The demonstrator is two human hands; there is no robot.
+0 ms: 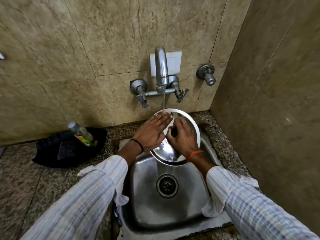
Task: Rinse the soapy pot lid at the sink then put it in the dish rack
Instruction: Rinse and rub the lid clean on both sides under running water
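Observation:
A round steel pot lid [192,126] is held tilted over the far part of the steel sink [147,191], under the tap [161,66]. A thin stream of water runs from the spout onto the lid's upper part. My right hand [182,138] grips the dark knob at the lid's middle. My left hand [153,131] lies flat on the lid's left side, fingers stretched into the stream. Water runs off the lid's lower rim into the basin. No dish rack is in view.
A black tray [52,153] on the granite counter at left holds a bottle of dish liquid [83,134]. Two tap handles [142,99] flank the spout, and a separate valve [207,75] sticks out at right. A tiled wall closes the right side.

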